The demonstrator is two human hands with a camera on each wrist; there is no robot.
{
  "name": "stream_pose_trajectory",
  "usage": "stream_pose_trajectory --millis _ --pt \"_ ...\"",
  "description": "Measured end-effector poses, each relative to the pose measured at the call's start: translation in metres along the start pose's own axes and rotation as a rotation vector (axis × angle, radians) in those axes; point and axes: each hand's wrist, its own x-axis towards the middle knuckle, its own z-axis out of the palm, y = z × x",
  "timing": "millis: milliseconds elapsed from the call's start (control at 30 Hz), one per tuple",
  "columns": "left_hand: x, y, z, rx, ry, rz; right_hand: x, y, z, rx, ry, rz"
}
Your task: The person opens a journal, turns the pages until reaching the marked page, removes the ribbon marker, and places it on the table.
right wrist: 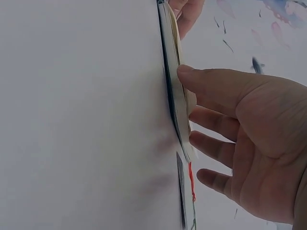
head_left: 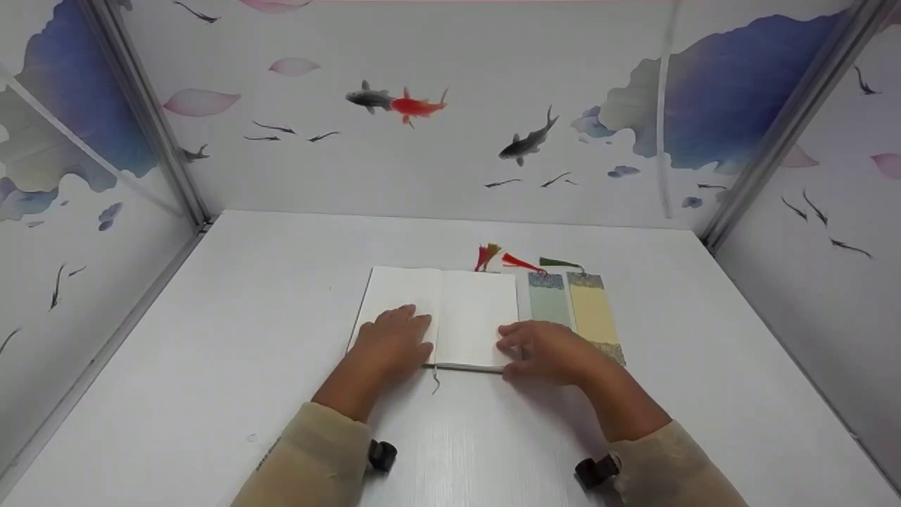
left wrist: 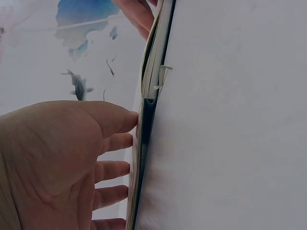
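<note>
A notebook [head_left: 477, 320] lies spread at blank white pages on the white table, its dark cover edge visible from the side in the left wrist view. My left hand [head_left: 395, 341] rests on the left page with fingers extended and fingertips touching the paper. On the right page's outer edge lies my right hand [head_left: 552, 352]; its thumb and some fingertips touch the paper. A thin ribbon marker [head_left: 436, 380] hangs from the spine's near end. To the right are a green bookmark [head_left: 547, 301], partly hidden by my right hand, and a yellow bookmark [head_left: 593, 313].
A red tassel [head_left: 522, 263] and a dark green tassel [head_left: 559, 263] extend from the bookmarks' tops. Behind the notebook's top edge, red and brown tassels [head_left: 487, 256] stick out. Printed panels with fish [head_left: 415, 107] enclose the table at the back and both sides.
</note>
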Motion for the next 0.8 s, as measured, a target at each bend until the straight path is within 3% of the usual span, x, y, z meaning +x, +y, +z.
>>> stream_pose_trajectory --millis 467,800 --pt "0.0008 -0.0021 0.0027 -0.012 0.013 0.006 0.0014 0.0073 -0.0031 0.061 0.044 -0.065" --pt "-0.0004 0.0005 0.0015 -0.02 0.035 0.002 0.0013 -0.0013 -0.004 0.028 0.132 0.014"
